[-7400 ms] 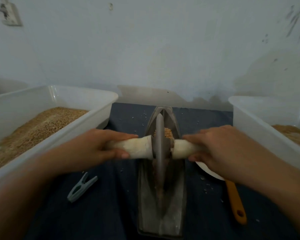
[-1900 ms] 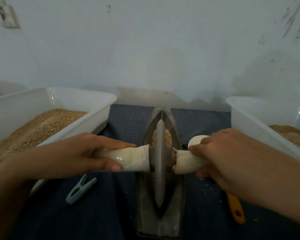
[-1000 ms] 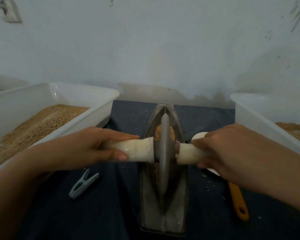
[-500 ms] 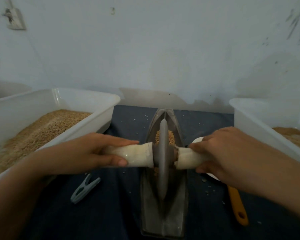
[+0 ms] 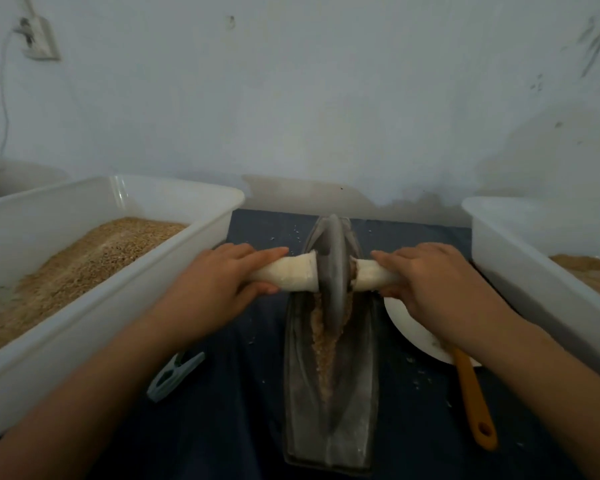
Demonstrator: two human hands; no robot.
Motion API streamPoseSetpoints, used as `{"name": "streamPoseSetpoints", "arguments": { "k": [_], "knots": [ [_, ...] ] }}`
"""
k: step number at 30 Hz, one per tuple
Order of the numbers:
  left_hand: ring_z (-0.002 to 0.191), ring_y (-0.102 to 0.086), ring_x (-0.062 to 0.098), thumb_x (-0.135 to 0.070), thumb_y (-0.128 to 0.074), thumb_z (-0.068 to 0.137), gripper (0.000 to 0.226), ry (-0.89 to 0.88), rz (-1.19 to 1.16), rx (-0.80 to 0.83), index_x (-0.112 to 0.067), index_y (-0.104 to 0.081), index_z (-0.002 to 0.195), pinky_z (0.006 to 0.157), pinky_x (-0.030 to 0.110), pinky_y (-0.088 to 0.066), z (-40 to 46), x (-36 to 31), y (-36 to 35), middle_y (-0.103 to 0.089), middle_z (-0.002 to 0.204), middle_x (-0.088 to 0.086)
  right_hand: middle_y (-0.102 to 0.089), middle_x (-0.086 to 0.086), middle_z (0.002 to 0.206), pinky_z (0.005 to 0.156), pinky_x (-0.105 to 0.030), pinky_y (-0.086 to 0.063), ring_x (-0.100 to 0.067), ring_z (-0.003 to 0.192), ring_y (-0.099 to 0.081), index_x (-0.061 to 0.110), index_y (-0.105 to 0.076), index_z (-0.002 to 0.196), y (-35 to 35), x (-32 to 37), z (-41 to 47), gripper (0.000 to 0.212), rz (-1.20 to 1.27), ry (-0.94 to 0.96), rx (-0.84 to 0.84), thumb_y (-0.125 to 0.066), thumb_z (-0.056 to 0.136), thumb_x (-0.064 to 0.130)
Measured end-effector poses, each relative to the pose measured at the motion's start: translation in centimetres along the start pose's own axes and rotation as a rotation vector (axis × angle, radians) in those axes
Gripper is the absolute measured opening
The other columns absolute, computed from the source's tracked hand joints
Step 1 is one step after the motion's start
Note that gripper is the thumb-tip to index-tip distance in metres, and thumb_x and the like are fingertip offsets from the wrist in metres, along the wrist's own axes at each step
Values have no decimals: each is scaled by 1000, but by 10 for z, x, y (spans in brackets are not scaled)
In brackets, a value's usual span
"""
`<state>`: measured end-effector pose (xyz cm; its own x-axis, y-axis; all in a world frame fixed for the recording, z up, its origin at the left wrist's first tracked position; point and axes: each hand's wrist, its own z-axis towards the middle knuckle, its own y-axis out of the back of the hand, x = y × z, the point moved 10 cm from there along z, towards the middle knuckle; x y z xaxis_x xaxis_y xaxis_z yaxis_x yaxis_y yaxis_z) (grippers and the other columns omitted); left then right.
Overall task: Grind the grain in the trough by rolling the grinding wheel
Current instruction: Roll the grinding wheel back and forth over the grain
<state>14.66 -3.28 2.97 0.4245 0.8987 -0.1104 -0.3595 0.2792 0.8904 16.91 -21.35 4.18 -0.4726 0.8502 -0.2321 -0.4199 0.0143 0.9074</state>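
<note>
While standing upright in the far half of the trough (image 5: 329, 403), the grinding wheel (image 5: 332, 271) sits with its edge down in the groove. Left hand (image 5: 210, 289) wrapped round the pale handle (image 5: 293, 277) on the left of the wheel, fingers over the top and thumb beneath. Right hand (image 5: 426, 282) curled the same way round the matching handle stub on the right, gripping close to the hub. Crushed grain (image 5: 321, 344) strung along the groove on the near side of the wheel, thinning toward the trough's near end. Trough lengthwise on a dark blue cloth (image 5: 243, 427) over the bench, pointed end toward the wall. To the left, a white tub (image 5: 94, 323) heaped with brown grain, its near wall just beside the left forearm. To the right, a second white tub (image 5: 534, 282) with a smaller brown heap. Between the trough and the right tub, a white plate (image 5: 413, 336) with an orange-handled tool (image 5: 473, 400) lying across it, partly hidden by the right wrist. Grey clothes peg (image 5: 174, 374) on the cloth under the left forearm. Socket (image 5: 37, 38) on the wall, top left.
</note>
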Motion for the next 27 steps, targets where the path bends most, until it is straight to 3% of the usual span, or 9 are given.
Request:
{"name": "streamPoseSetpoints", "arguments": {
  "k": [2, 6, 9, 11, 14, 17, 20, 23, 27],
  "knots": [
    [93, -52, 6, -39, -58, 86, 53, 13, -124, 70, -45, -35, 133, 86, 29, -42, -3, 3, 2, -57, 104, -10, -55, 10, 122, 95, -27, -31, -12, 109, -50, 35, -38, 135, 7, 11, -6, 43, -5, 59, 51, -47, 93, 44],
    [92, -60, -5, -59, -56, 81, 47, 1, -440, 389, -58, -44, 126, 83, 19, -49, -24, -1, 1, -64, 101, -28, -57, 14, 97, 78, -25, -35, -9, 94, -53, 35, -49, 120, 30, 30, -28, 35, 19, 170, 171, -49, 89, 51],
    [102, -63, 19, -68, -55, 73, 53, -9, -551, 544, -62, -42, 125, 91, 46, -49, -33, -6, 0, -66, 115, -10, -51, 13, 82, 64, -21, -32, -6, 81, -48, 37, -48, 120, 41, 30, -42, 39, 94, 172, 251, -49, 86, 57],
    [104, -62, 18, -67, -55, 76, 49, -12, -555, 540, -64, -42, 123, 93, 45, -48, -33, -7, -1, -65, 116, -11, -51, 14, 79, 62, -19, -33, -5, 78, -49, 38, -48, 119, 42, 29, -40, 38, 116, 155, 224, -49, 86, 57],
    [100, -58, -2, -63, -48, 76, 47, 29, -413, 360, -64, -40, 123, 86, 22, -44, -20, 2, -4, -62, 112, -24, -60, 14, 106, 78, -24, -37, -9, 97, -55, 39, -49, 122, 28, 23, -21, 34, 70, 105, 130, -50, 90, 48],
    [95, -50, 6, -53, -41, 83, 55, 38, -98, 123, -47, -26, 135, 82, 22, -38, -6, 6, -5, -57, 111, -8, -52, 12, 129, 95, -27, -29, -12, 116, -47, 37, -35, 138, 8, 7, -2, 44, -4, -12, 16, -45, 95, 41],
    [91, -50, 11, -39, -52, 90, 55, -12, 8, -11, -33, -33, 142, 78, 26, -38, 0, 1, -4, -58, 107, -1, -46, 15, 137, 101, -26, -22, -11, 124, -41, 37, -24, 144, -1, -3, 1, 52, -15, -55, -33, -43, 96, 41],
    [89, -51, 5, -43, -53, 87, 54, -5, -90, 69, -46, -30, 136, 76, 19, -35, -3, 3, -3, -54, 101, -12, -52, 12, 130, 98, -28, -27, -12, 117, -45, 36, -34, 139, 2, 5, -5, 47, -8, 4, 23, -47, 93, 44],
    [95, -58, -2, -62, -48, 78, 49, 31, -370, 383, -63, -37, 126, 83, 20, -44, -21, 3, -4, -62, 107, -23, -58, 12, 115, 90, -28, -36, -11, 106, -52, 37, -46, 126, 22, 26, -18, 37, -24, 122, 143, -50, 90, 46]
  ]
}}
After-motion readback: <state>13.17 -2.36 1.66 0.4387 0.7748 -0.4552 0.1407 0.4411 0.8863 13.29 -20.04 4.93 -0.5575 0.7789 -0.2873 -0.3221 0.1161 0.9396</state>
